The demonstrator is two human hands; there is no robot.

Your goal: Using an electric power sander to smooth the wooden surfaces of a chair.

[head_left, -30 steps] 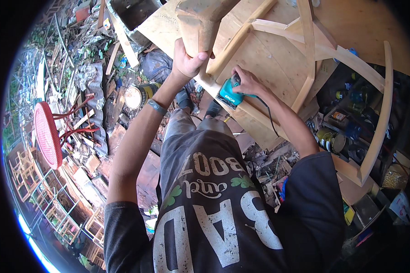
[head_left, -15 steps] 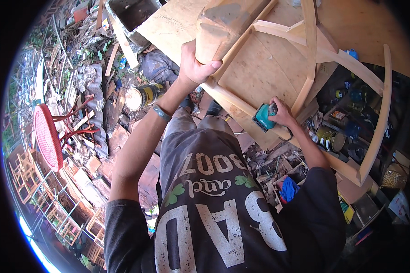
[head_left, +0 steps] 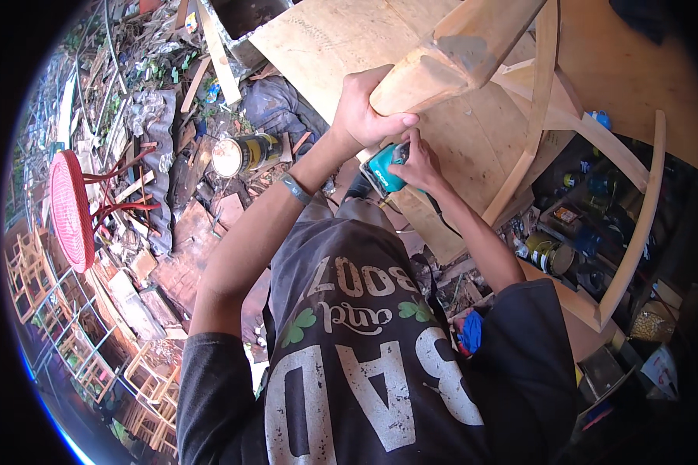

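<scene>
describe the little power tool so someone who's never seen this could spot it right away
Start at the big pale wooden chair frame lying on the plywood sheet at the top of the view. The left hand grips its thick leg; just below, the right hand presses a small power tool against the wood. It is the only teal thing there, with a black cord running off it.

The head camera is looking steeply down from the person's head (a wide fisheye), sitting close above the left hand [head_left: 362, 115] and right hand [head_left: 417, 161].
</scene>
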